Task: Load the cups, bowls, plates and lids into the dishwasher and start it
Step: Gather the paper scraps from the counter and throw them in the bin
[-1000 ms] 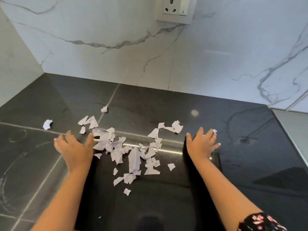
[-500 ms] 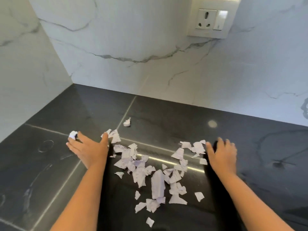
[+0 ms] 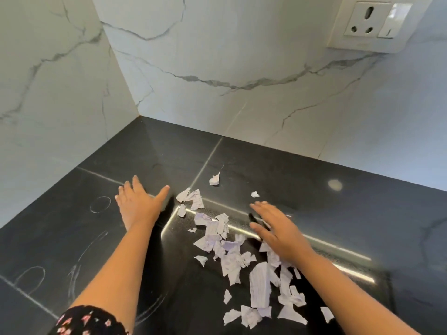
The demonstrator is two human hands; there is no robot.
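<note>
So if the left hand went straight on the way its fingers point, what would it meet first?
Only bare counter lies ahead of the left hand, so it would probably reach the wall near the corner first. The paper scraps lie to its right, off that line.

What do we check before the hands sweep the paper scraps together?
1. Left hand open, on the counter left of the scraps: ok.
2. Right hand open at the scraps' right side: ok.
3. Right hand touching scraps: cannot tell, it is blurred.
4. All scraps between the hands: not ok; a stray scrap lies farther back, towards the wall.
5. Cups, bowls, plates, lids or dishwasher in view: not ok, none shows.
</note>
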